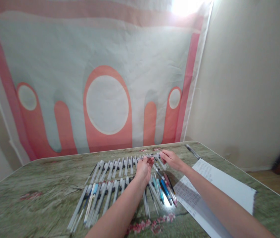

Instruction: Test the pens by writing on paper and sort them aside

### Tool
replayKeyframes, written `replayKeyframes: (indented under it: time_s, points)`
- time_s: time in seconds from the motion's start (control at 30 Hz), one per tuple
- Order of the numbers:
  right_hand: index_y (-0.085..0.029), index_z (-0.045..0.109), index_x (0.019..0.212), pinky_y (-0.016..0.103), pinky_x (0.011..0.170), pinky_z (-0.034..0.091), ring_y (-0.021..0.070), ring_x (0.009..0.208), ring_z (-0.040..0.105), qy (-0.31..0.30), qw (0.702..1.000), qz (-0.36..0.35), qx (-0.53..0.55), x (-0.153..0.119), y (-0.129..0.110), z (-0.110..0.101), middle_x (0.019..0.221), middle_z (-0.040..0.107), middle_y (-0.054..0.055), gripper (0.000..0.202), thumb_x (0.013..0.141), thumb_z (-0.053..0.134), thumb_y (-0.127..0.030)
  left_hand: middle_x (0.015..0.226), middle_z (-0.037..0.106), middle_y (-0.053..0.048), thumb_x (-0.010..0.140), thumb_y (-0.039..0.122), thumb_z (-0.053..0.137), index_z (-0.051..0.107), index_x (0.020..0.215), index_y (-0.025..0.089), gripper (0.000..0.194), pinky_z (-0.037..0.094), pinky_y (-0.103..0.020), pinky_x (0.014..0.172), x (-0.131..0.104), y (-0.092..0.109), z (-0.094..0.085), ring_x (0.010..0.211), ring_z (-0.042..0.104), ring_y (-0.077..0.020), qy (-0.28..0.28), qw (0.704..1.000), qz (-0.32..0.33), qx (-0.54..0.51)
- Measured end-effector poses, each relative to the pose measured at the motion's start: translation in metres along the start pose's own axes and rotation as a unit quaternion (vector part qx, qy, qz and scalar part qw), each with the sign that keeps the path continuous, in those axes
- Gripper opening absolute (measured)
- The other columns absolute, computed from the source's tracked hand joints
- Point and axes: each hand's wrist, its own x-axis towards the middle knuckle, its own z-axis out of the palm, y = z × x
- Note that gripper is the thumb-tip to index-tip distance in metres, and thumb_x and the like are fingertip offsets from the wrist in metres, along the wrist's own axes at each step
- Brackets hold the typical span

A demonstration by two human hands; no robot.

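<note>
A slim, see-through pen (149, 157) lies level between my two hands above the back row of pens. My left hand (145, 169) pinches its left part from below, palm turned up. On its right end, the fingers of my right hand (171, 159) are closed. Beneath and around them, clear-barrelled pens with dark grips (116, 168) lie side by side in a back row. A front row of similar pens (102, 200) is partly hidden by my left forearm. Coloured pens (165, 190), blue, teal and pinkish, lie right of my left wrist.
White sheets with handwriting (219, 183) lie at the right, partly under my right forearm. Another pen (192, 151) rests beyond them near the back edge. The green, flower-patterned tabletop (43, 178) ends at a wall hung with a printed cloth (107, 43).
</note>
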Motion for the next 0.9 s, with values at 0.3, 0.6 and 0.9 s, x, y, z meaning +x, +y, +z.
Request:
replayKeyframes:
  time_s: [0.3, 0.6, 0.9]
  points:
    - [-0.017, 0.047, 0.057, 0.023, 0.053, 0.037, 0.0095, 0.048, 0.046, -0.011, 1.0, 0.017, 0.024, 0.001, 0.0, 0.002, 0.049, 0.05, -0.002, 0.044, 0.084, 0.032, -0.048, 0.065, 0.057, -0.004, 0.084, 0.015, 0.04, 0.044, 0.073, 0.014, 0.012, 0.047, -0.021, 0.062, -0.001, 0.002, 0.002, 0.059, 0.057, -0.0087, -0.013, 1.0, 0.01, 0.001]
    - [-0.017, 0.047, 0.108, 0.027, 0.07, 0.043, 0.0158, 0.081, 0.053, -0.039, 0.998, -0.037, 0.043, -0.002, -0.014, -0.011, 0.095, 0.056, 0.007, 0.049, 0.071, 0.057, -0.046, 0.065, 0.058, -0.005, 0.082, 0.017, 0.044, 0.052, 0.072, 0.01, 0.015, 0.046, -0.018, 0.058, -0.013, 0.009, 0.011, 0.056, 0.055, -0.0071, -0.05, 0.991, -0.102, -0.072]
    - [-0.02, 0.06, 0.101, 0.032, 0.083, 0.04, 0.0172, 0.091, 0.052, -0.057, 0.991, -0.117, -0.017, -0.004, -0.039, -0.018, 0.096, 0.059, 0.007, 0.034, 0.085, 0.037, -0.039, 0.063, 0.054, 0.001, 0.078, 0.024, 0.052, 0.051, 0.078, 0.013, 0.01, 0.04, -0.017, 0.052, -0.038, -0.001, 0.023, 0.054, 0.052, -0.0059, -0.128, 0.985, -0.116, -0.005]
